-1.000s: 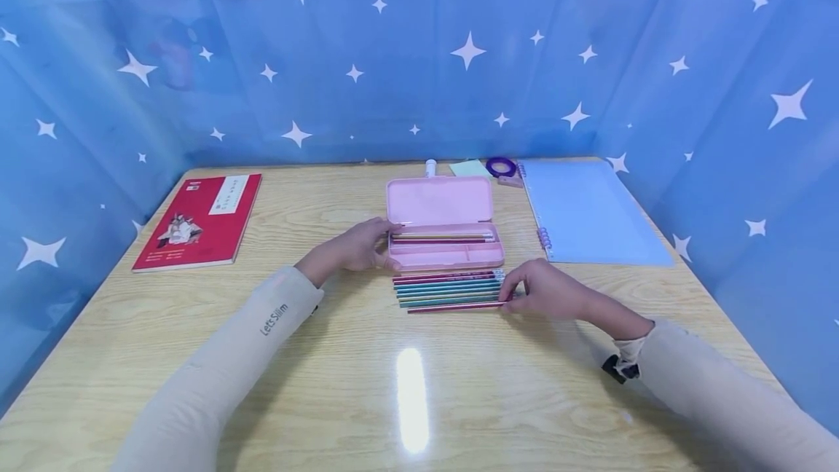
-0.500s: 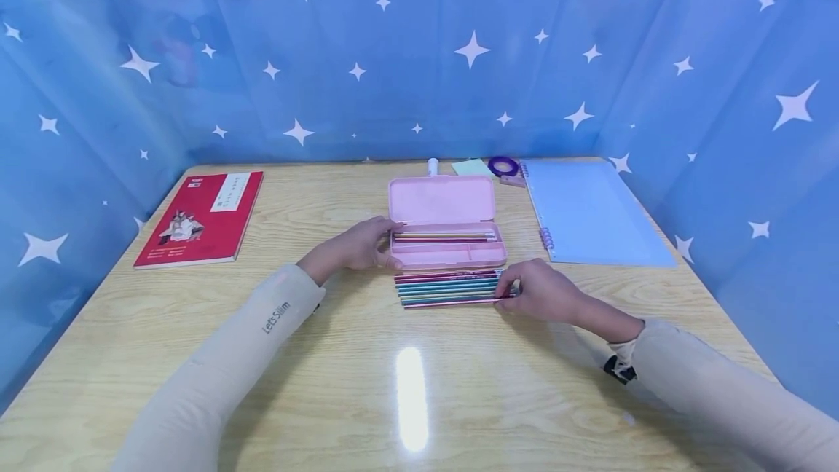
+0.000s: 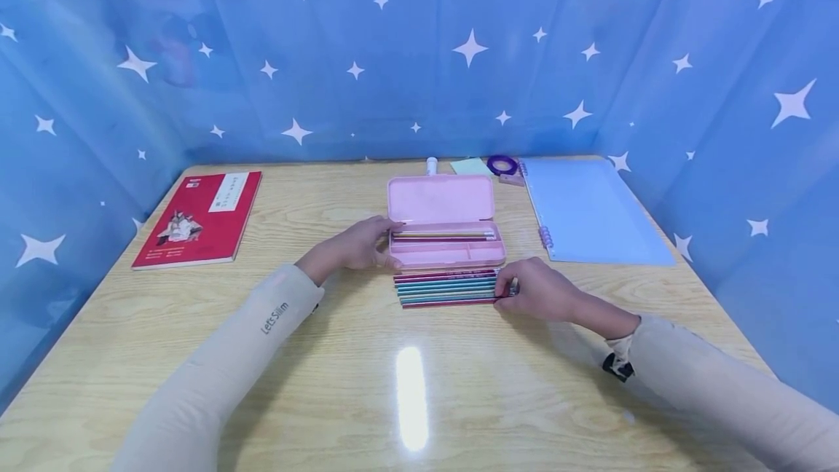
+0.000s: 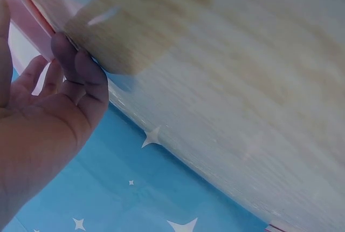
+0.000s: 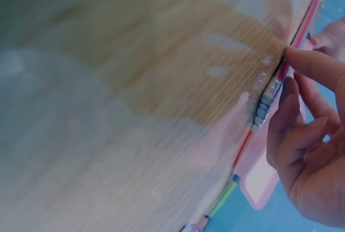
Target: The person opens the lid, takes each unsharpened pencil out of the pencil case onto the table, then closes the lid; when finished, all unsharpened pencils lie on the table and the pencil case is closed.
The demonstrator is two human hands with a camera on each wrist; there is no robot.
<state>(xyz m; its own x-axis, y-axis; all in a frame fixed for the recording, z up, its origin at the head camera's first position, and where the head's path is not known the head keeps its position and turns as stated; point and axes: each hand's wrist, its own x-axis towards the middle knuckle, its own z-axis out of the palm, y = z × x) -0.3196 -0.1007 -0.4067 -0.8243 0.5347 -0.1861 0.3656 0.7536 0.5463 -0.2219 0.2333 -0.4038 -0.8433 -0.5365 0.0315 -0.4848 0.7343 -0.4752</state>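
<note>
An open pink pencil case (image 3: 432, 259) lies on the table with its lid (image 3: 440, 199) tipped back. A few pencils (image 3: 442, 236) sit in its rear compartment. My left hand (image 3: 359, 243) holds the case's left end; in the left wrist view this hand (image 4: 59, 108) has its fingertips at the pink edge. Just in front of the case, several red, teal and other pencils (image 3: 446, 286) lie side by side. My right hand (image 3: 537, 288) pinches the nearest red pencil (image 3: 448, 304) near its eraser end. The right wrist view shows white-tipped pencil ends beside the right fingers (image 5: 315, 66).
A red book (image 3: 199, 221) lies at the far left. At the right is a light blue spiral notebook (image 3: 596, 210). Behind the case stand a white capped tube (image 3: 431, 166), pale green paper (image 3: 469, 167) and a purple ring (image 3: 502, 158). A starry blue curtain (image 3: 419, 57) borders the table.
My right hand has moved slightly left and away from me, bringing the red pencil up against the row of other pencils. The left hand stays at the case.
</note>
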